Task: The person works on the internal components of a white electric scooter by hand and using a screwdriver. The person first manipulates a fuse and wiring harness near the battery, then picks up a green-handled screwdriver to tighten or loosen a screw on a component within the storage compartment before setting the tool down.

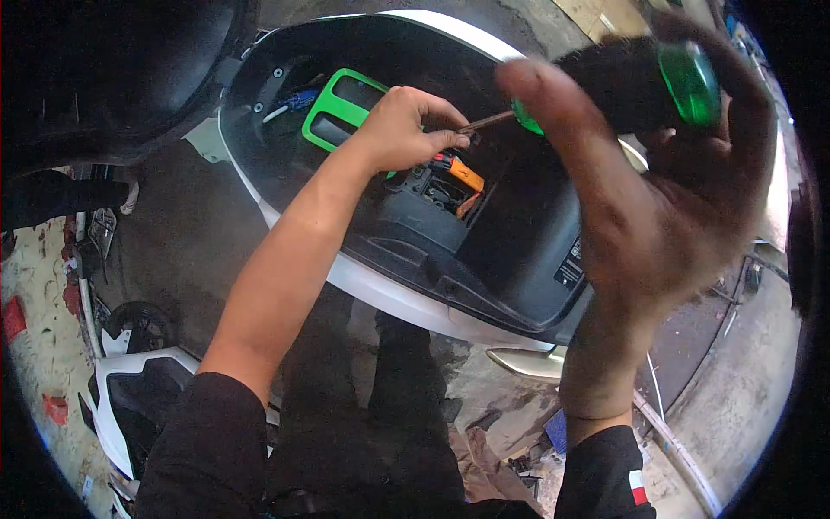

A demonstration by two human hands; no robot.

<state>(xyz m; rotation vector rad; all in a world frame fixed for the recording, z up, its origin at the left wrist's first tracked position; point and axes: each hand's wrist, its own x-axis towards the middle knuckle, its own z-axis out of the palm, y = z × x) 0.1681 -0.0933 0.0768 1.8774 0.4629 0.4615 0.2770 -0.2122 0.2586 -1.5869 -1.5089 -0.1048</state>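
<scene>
My left hand (pixel 402 130) reaches over the black storage compartment (pixel 527 208) of a white scooter, its thumb and fingertips pinching a thin metal shaft. That shaft runs right into a large green-and-black handle, so it looks like a screwdriver (pixel 689 85). Close to the camera and blurred, my right hand (pixel 640 216) is around the handle, thumb on the near side and fingers curled over the far end. Below my left fingertips is a rectangular opening (pixel 448 195) in the compartment floor, with an orange piece (pixel 465 176) and dark wiring in it. The shaft's tip is hidden by my left fingers.
A bright green slotted plastic frame (pixel 340 111) lies in the compartment, beside a blue-and-white item (pixel 298 100). The raised black seat (pixel 112 78) fills the upper left. Another white vehicle part (pixel 108 406) stands lower left, and a pale grab rail (pixel 527 362) sticks out near my right wrist.
</scene>
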